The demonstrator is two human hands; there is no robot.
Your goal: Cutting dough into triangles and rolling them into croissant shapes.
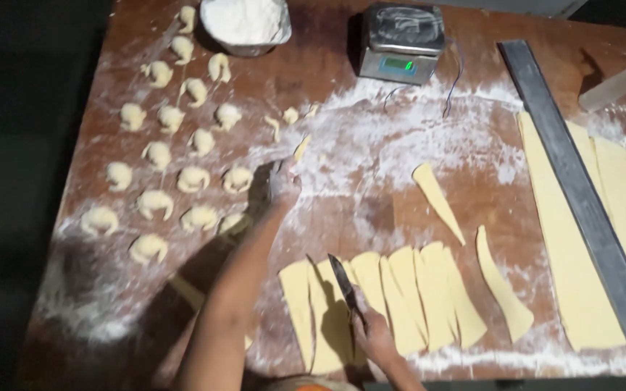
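The knife (343, 281) lies over the row of cut dough strips (393, 300) near the front edge of the table (371, 217). Its long side runs up and a bit to the left, with the tip pointing away from the person and the handle low, near the body. The right hand (372, 334) is closed around the handle.

The left hand (284, 181) reaches far out toward the middle of the table. It pinches a small scrap of dough (301, 148) between its fingertips, so its grip is narrow.

To do this well, I think the knife should stay flat and still on the strips while the other hand is busy, and the scrap should be held lightly so it does not squash.

To the left sit many rolled dough pieces (175, 174) in rows. A bowl of flour (246, 23) and a scale (402, 42) stand at the far edge. Two loose triangles (437, 199) lie past the strips. On the right, a long metal ruler (581, 195) rests on a big dough sheet (581, 289). Flour dusts the table.
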